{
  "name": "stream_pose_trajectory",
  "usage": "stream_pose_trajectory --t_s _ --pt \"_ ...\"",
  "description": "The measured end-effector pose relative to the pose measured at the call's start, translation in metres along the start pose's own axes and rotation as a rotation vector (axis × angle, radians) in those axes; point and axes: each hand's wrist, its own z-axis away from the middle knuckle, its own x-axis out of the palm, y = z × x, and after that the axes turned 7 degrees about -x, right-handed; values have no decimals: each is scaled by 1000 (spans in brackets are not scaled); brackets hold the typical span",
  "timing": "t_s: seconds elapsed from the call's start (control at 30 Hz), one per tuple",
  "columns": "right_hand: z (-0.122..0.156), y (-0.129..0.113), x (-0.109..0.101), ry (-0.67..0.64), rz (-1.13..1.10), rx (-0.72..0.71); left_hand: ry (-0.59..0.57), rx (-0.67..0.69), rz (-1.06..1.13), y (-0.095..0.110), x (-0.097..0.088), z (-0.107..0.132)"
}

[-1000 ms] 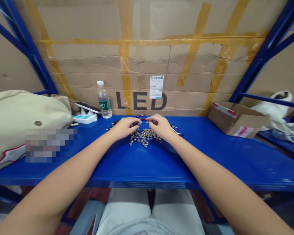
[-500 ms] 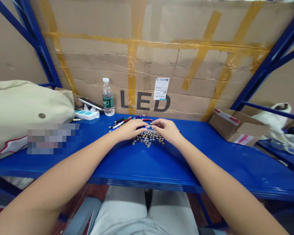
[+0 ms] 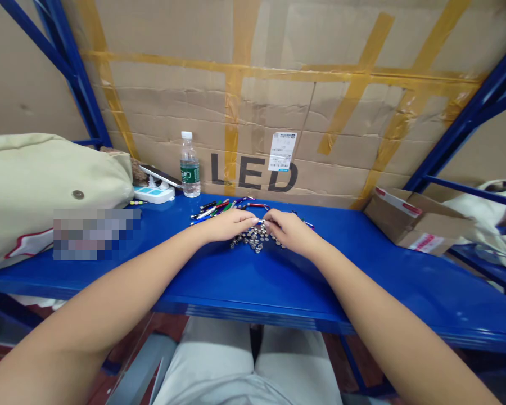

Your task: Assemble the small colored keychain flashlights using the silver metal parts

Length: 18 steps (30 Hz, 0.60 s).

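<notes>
Clock hours here run around the spot where the two hands meet. Nearest me, at 6 o'clock, are grey-clad legs [image 3: 295, 360] under the front edge of the blue table [image 3: 236, 275]. Further in, still at 6, small metal pieces [image 3: 253, 241] lie heaped; the right hand [image 3: 293, 230] blocks my view of part of the heap.

At the centre I see the left hand [image 3: 230, 225] pinching a small blue-and-silver piece [image 3: 260, 223] between thumb and fingers, with the right hand's fingertips pinched on its other end. Pens [image 3: 213, 209] lie loose at 10 o'clock, just beyond the left hand.

A pale bag [image 3: 46, 180] fills 9 o'clock. At 10, a phone [image 3: 162, 175] leans over a white power strip [image 3: 154, 194], close to a water bottle [image 3: 189, 171]. An open carton [image 3: 417, 225] sits at 3, well apart. At 12, taped cardboard [image 3: 168, 101] marked LED closes off the back.
</notes>
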Motion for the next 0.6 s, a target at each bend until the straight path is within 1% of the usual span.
stream_pose_trajectory --t_s 0.1,0.17,0.27,0.37,0.43,0.5,0.6 --pt "0 -6 0 -17 130 17 -5 -27 47 2 0 2" --pt "1 -8 0 -35 206 32 -9 -28 40 3 0 2" --pt "3 -9 -1 -43 215 27 4 12 -9 3 2 0" --pt "4 -8 -2 8 85 12 63 111 -91 3 5 -1" --pt "4 -7 -2 37 -48 29 120 182 -198 3 7 -1" --pt "4 -6 -1 46 -212 87 174 244 -339 4 8 -1" --pt "2 -5 1 30 -506 234 262 322 -549 4 8 -1"
